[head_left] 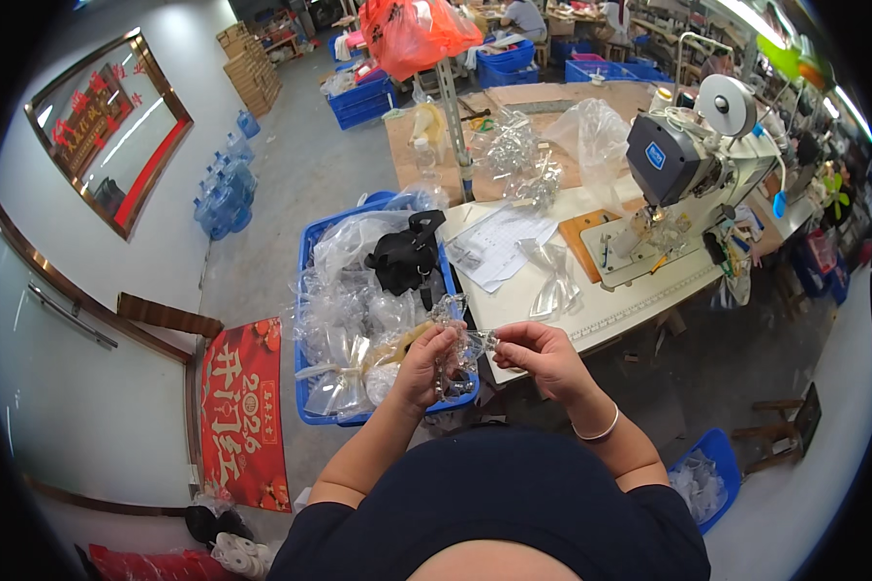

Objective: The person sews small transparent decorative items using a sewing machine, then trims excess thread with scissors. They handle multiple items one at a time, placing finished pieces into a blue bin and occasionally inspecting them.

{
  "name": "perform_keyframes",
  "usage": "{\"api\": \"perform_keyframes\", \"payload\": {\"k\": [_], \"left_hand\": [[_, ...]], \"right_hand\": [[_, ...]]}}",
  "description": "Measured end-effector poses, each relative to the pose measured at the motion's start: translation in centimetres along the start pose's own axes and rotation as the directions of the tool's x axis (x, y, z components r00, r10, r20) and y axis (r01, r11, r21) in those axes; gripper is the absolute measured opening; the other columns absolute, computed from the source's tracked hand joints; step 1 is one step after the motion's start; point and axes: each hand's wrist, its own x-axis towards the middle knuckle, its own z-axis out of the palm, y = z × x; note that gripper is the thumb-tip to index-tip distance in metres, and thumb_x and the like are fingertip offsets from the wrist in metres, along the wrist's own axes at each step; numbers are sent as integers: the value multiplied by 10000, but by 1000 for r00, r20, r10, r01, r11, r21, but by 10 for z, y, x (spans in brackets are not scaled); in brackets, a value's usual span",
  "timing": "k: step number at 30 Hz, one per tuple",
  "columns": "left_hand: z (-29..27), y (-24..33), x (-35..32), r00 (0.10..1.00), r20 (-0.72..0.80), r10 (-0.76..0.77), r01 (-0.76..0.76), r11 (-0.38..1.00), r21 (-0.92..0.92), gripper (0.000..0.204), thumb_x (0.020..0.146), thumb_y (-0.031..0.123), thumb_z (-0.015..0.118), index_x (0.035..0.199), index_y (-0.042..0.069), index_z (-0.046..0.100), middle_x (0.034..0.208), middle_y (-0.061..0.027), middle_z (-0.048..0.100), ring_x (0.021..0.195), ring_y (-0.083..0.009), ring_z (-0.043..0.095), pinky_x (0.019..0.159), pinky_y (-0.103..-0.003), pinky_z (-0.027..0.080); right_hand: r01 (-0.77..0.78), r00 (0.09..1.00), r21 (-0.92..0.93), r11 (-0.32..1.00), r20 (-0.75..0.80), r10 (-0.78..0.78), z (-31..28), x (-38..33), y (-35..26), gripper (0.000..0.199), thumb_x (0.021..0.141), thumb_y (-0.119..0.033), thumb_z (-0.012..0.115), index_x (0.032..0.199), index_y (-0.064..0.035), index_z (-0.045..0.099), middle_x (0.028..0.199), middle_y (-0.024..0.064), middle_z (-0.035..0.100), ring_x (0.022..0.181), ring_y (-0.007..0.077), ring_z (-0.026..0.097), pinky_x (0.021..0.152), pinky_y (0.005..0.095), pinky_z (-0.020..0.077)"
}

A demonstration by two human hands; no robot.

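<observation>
My left hand (424, 366) and my right hand (543, 356) are raised in front of me, both gripping one small clear plastic piece with beads (475, 341) that spans between them. A strand of the same clear beaded material hangs below my left hand. Under the hands stands a blue crate (305, 320) stuffed with clear plastic bags, with a black bag (407, 257) lying on top. Another clear plastic bow-like piece (552, 276) lies on the pale worktable (610, 310) just beyond my right hand.
A sewing machine (678, 165) stands on the worktable at right, with a paper sheet (499, 242) beside it. A small blue bin (712, 474) sits on the floor at lower right. Red banner (242, 412), water bottles (225, 198) and blue crates (363, 97) lie farther off.
</observation>
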Motion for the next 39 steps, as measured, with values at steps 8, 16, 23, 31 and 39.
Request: {"api": "perform_keyframes", "payload": {"k": [8, 16, 23, 31, 39], "left_hand": [[-6, -3, 1, 996, 81, -31, 37, 997, -71, 263, 917, 191, 592, 1123, 28, 585, 847, 18, 608, 547, -36, 489, 474, -169, 399], [-5, -1, -3, 999, 47, -16, 27, 967, -255, 415, 922, 89, 531, 1324, 44, 438, 1184, -65, 533, 902, -163, 563, 851, -333, 479], [7, 10, -16, 980, 80, 183, -168, 971, -169, 591, 864, -44, 530, 1406, 65, 322, 1309, -85, 468, 1042, -188, 572, 894, -298, 490], [11, 11, -23, 982, 66, 176, -163, 972, -169, 637, 847, -77, 539, 1418, 48, 286, 1265, -104, 479, 1082, -215, 572, 906, -315, 498], [29, 5, -30, 876, 42, 480, -480, 862, 162, 563, 819, -154, 538, 1332, 25, 391, 1180, -110, 512, 1011, -227, 620, 872, -329, 537]], "right_hand": [[24, 999, -17, 1000, -46, -24, 5, 2, 5, 196, 869, -63, 642, 1038, 34, 620, 915, 73, 655, 804, 103, 616, 756, 239, 512], [328, 867, 2, 945, -397, -301, -19, 17, 16, 31, 918, -43, 527, 927, -14, 527, 885, 84, 605, 783, 134, 626, 711, 258, 522], [62, 966, -275, 959, -226, -127, -30, 7, 52, 182, 926, -43, 504, 1097, 0, 549, 780, 26, 596, 674, 82, 573, 646, 219, 492], [34, 996, -78, 996, 84, -27, 6, 12, 21, 264, 975, -118, 482, 1195, 9, 555, 942, 9, 626, 805, 36, 554, 701, 188, 465], [63, 997, -143, 988, 44, -57, 2, 11, 25, 189, 958, -101, 515, 1084, 17, 593, 842, -1, 611, 697, 32, 537, 633, 186, 457]]}}
